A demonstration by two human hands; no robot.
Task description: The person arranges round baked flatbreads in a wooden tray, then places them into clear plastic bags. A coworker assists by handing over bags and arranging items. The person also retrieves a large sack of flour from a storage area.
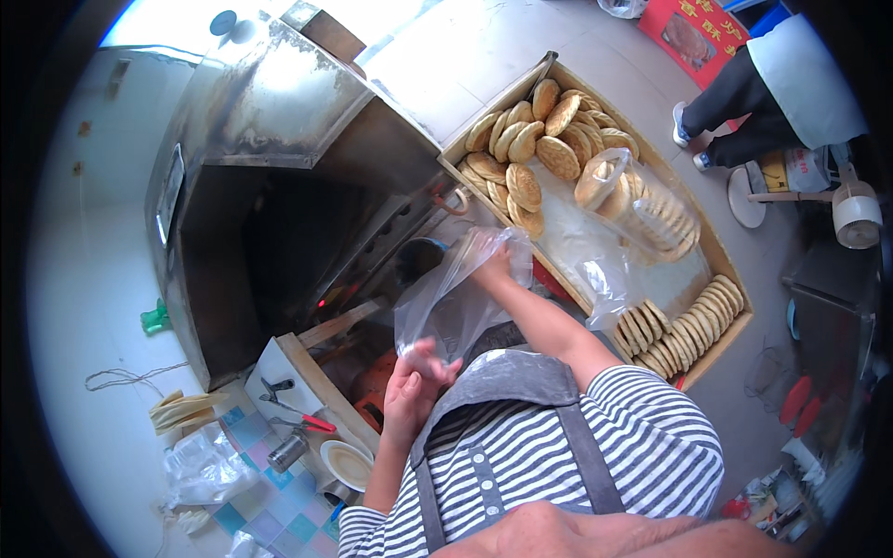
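Observation:
A clear plastic bag (446,296) stretches between my two hands, in front of my body. My left hand (417,383) grips its near end with bent fingers. Film wraps around my right hand (490,257), which holds the far part of the bag and is partly blurred behind the plastic. To the right, a wooden-sided tray (558,268) holds round baked flatbreads (522,187), heaped at its far end. Inside the tray lies a clear bag filled with flatbreads (642,202). More stand on edge in rows (687,331) at the near right corner.
A sooty metal oven (279,209) gapes on the left. Tongs with red grips (319,423), a metal canister (287,450), a bowl (347,466) and plastic bags (209,464) lie at lower left. Another person (781,91) stands beyond the tray, near a white fan (857,215).

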